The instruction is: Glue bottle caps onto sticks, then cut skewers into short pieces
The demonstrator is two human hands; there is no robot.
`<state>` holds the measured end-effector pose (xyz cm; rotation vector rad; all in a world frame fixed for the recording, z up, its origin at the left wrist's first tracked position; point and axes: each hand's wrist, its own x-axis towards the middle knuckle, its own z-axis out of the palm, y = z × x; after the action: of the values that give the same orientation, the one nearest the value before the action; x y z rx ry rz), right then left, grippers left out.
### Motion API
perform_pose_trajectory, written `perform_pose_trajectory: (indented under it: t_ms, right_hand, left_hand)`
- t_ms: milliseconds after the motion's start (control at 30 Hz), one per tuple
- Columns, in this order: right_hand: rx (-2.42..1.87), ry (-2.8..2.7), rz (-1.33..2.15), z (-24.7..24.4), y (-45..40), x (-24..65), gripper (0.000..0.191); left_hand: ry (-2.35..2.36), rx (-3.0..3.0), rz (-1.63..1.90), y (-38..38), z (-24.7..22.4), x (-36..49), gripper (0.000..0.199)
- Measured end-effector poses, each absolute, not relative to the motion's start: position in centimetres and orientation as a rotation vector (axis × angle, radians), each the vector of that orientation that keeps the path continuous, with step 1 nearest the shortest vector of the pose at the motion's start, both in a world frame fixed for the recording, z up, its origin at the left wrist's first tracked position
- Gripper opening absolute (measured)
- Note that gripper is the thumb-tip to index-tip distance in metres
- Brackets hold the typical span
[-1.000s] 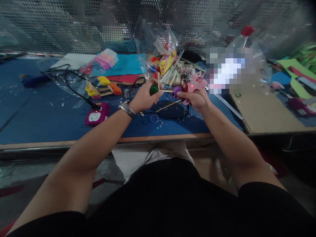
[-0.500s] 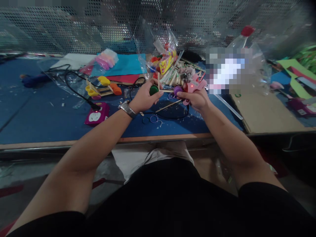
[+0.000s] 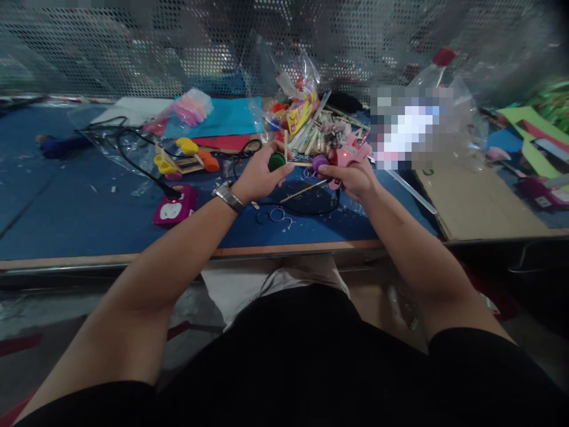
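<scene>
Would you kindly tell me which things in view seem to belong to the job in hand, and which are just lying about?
Likely in the job:
green cap, in the left hand
upright wooden stick, beside it
purple cap and pink glue gun, at the right hand

Seemingly lying about:
bright blue sheet
cardboard
red-capped bottle

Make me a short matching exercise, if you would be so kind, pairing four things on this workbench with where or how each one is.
1. Green cap
2. Pink glue gun
3. Magenta box on the left
4. Large cardboard sheet

A. Lying to the right of the right hand
B. With a black plug in it
C. In the right hand's grip
D. Between the left hand's thumb and fingers

Pairs: 1-D, 2-C, 3-B, 4-A
</scene>
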<state>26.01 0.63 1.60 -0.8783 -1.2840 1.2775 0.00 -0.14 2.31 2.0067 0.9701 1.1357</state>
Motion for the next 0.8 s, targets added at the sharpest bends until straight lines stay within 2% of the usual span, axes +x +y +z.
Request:
perform_pose_trajectory:
  t_ms: [300, 533, 800]
  right_hand:
    - [-0.860, -1.278, 1.237, 1.85, 0.46, 25.95, 0.074]
    - [-0.913, -1.266, 1.220, 1.81, 0.61, 25.84, 0.074]
    - [-0.946, -1.254, 1.197, 1.82, 0.75, 25.77, 0.071]
  left_hand:
    - [0.930, 1.998, 1.155, 0.34, 1.92, -0.07, 0.052]
    - [1.050, 1.985, 1.088, -0.03, 2.27, 0.01, 0.041]
    - [1.091, 1.975, 1.039, 0.30, 2.05, -0.20, 0.050]
